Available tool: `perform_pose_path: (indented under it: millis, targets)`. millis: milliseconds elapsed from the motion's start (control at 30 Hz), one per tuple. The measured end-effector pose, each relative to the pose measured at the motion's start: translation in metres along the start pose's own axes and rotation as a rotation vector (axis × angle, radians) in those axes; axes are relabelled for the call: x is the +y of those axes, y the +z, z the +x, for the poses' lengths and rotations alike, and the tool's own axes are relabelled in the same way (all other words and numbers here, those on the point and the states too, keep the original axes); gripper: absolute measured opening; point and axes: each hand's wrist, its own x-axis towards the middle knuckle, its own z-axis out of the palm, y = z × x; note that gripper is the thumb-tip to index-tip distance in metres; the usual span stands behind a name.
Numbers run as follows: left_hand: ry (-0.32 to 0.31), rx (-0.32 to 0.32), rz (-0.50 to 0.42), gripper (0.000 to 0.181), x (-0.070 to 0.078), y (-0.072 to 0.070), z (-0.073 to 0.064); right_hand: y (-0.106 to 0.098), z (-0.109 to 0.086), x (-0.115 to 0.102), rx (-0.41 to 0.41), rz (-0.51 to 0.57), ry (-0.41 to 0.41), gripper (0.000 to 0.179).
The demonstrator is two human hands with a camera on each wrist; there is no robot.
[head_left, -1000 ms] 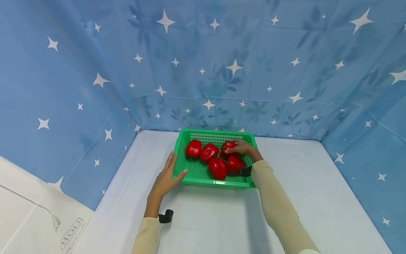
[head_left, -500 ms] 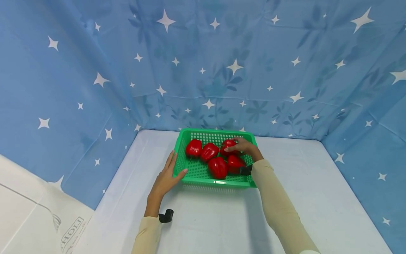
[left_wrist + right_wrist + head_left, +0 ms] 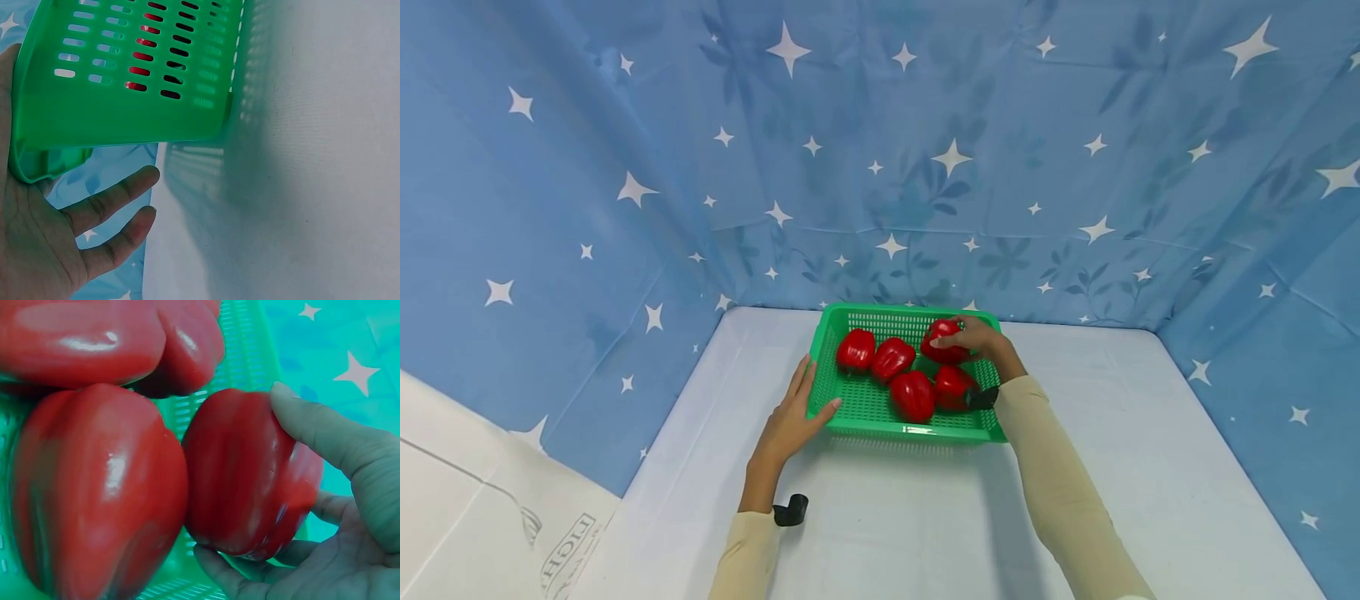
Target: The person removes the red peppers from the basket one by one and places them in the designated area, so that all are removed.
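Observation:
Several red bell peppers lie in a green plastic basket (image 3: 865, 432) on the white-covered table. My right hand (image 3: 981, 337) grips one bell pepper (image 3: 942, 340) at the basket's back right, with the thumb on one side and fingers round the other. In the right wrist view that pepper (image 3: 244, 475) sits beside another bell pepper (image 3: 103, 494). My left hand (image 3: 790, 421) rests at the basket's front left corner, fingers along the left rim and thumb by the front rim. The left wrist view shows two fingers (image 3: 115, 197) of it stretched out below the slotted wall.
Remaining bell peppers (image 3: 892, 358) spread across the basket floor, one (image 3: 955, 388) just in front of the held one. A blue star-patterned curtain (image 3: 880, 167) hangs behind the table (image 3: 910, 517). Printed white sheeting (image 3: 497, 500) lies at the lower left.
My right hand has raised its bell pepper slightly, up and away from the pepper in front of it. The left hand and the basket hold still.

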Motion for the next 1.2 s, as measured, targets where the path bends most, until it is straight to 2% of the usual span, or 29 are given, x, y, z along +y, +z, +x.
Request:
perform_pose_path:
  millis: [333,533,733,867,1100,1200]
  targets:
    - [-0.005,0.009,0.014,0.088,-0.003,-0.001,0.000,-0.002,-0.012,-0.009,-0.023,0.133,-0.078,0.089]
    - [-0.004,0.011,0.017,0.088,-0.003,-0.002,-0.001,-0.004,-0.009,-0.002,-0.018,0.158,-0.103,0.094]
    - [0.001,0.011,0.024,0.088,-0.003,-0.002,0.000,-0.006,-0.015,-0.002,-0.009,0.209,-0.158,0.090]
    - [-0.004,0.010,0.028,0.088,-0.004,-0.002,0.000,-0.009,-0.019,-0.001,0.022,0.274,-0.210,0.085]
    - [0.004,0.009,0.019,0.087,-0.002,0.000,0.000,-0.020,-0.033,0.006,0.124,0.255,-0.298,0.085]
    - [0.007,0.008,0.021,0.087,-0.001,0.000,0.001,-0.027,-0.038,0.010,0.174,0.281,-0.332,0.084]
